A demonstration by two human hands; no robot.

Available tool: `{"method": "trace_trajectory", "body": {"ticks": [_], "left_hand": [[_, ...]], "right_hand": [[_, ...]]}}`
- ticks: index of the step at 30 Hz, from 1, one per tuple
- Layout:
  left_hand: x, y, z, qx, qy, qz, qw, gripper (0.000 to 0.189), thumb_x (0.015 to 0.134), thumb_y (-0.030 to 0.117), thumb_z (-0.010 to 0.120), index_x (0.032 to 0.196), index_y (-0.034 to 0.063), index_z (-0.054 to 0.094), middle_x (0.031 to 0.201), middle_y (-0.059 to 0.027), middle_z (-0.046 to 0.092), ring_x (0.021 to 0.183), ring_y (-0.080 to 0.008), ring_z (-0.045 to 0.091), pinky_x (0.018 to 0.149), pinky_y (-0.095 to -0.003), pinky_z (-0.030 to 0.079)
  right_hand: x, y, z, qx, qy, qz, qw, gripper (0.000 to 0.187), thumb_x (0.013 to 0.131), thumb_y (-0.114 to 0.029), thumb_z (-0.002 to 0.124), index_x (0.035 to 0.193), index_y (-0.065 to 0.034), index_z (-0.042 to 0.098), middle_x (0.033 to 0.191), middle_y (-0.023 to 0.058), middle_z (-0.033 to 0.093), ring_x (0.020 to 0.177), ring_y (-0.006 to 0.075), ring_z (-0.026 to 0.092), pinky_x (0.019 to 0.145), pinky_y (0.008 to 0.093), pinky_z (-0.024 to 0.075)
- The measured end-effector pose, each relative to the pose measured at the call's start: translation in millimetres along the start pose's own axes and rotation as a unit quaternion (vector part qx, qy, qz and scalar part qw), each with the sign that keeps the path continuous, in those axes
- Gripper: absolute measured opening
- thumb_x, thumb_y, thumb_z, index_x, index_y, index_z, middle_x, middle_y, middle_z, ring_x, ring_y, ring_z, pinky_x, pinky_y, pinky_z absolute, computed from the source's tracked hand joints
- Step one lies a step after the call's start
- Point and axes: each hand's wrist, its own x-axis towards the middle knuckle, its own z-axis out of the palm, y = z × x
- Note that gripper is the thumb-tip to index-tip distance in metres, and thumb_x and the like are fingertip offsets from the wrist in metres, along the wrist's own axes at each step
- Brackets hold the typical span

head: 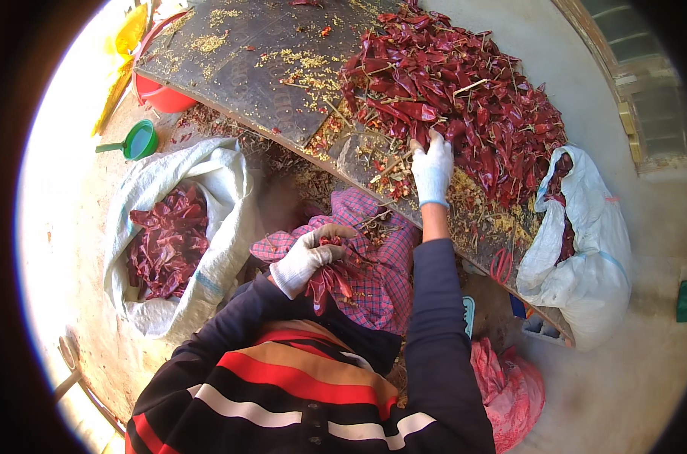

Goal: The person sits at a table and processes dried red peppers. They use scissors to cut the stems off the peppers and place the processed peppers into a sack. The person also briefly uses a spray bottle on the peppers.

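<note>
My left hand [311,258], in a white knit glove, is closed on several dried red chili peppers [327,286] above a plaid cloth [377,289] on my lap. My right hand [433,164], gloved too, reaches over the board table to the near edge of a large heap of dried red chilies [462,102]. Its thumb and forefinger are apart at the heap; whether they touch a pepper, I cannot tell. To the left stands a white woven sack [122,272] with dried chili pieces [170,238] inside.
Seeds and stem bits lie on the dark board table [235,74]. Red-handled scissors [501,265] rest at its edge, beside another white sack [599,272]. A green dipper [141,140] and a red basin [165,96] are at upper left. A pink sack [508,391] lies at lower right.
</note>
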Motion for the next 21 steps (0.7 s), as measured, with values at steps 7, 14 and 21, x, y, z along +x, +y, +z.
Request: {"method": "trace_trajectory", "body": {"ticks": [7, 14, 21], "left_hand": [[3.7, -13.7, -18.9, 0.076, 0.033, 0.082, 0.993, 0.022, 0.089, 0.0, 0.054, 0.11, 0.0018, 0.062, 0.097, -0.0032, 0.063, 0.091, -0.0125, 0.061, 0.084, -0.0278, 0.05], [16.1, -16.3, -14.7, 0.099, 0.03, 0.057, 0.993, 0.005, 0.088, 0.008, 0.066, 0.088, 0.0042, 0.063, 0.086, -0.0008, 0.061, 0.078, -0.008, 0.052, 0.074, -0.0253, 0.045], [40.1, -18.7, 6.2, 0.104, 0.033, 0.082, 0.991, 0.024, 0.089, 0.018, 0.071, 0.108, 0.0038, 0.064, 0.093, 0.0014, 0.062, 0.084, -0.0073, 0.055, 0.079, -0.0238, 0.047]], "right_hand": [[-0.7, -5.1, 21.9, -0.012, -0.053, -0.054, 0.997, 0.039, 0.087, -0.023, 0.066, 0.122, -0.0078, 0.059, 0.106, 0.0188, 0.064, 0.098, 0.038, 0.064, 0.083, 0.0463, 0.0517], [-51.4, 70.7, -24.8, 0.247, -0.005, 0.024, 0.969, 0.036, 0.09, -0.004, 0.059, 0.127, -0.0037, 0.057, 0.099, 0.0111, 0.065, 0.083, 0.0223, 0.063, 0.076, 0.0348, 0.0493], [-142.3, 18.5, -56.1, 0.581, -0.138, 0.06, 0.8, 0.043, 0.09, 0.002, 0.057, 0.133, -0.0002, 0.053, 0.115, 0.0102, 0.061, 0.093, 0.0158, 0.061, 0.08, 0.0305, 0.0496]]}}
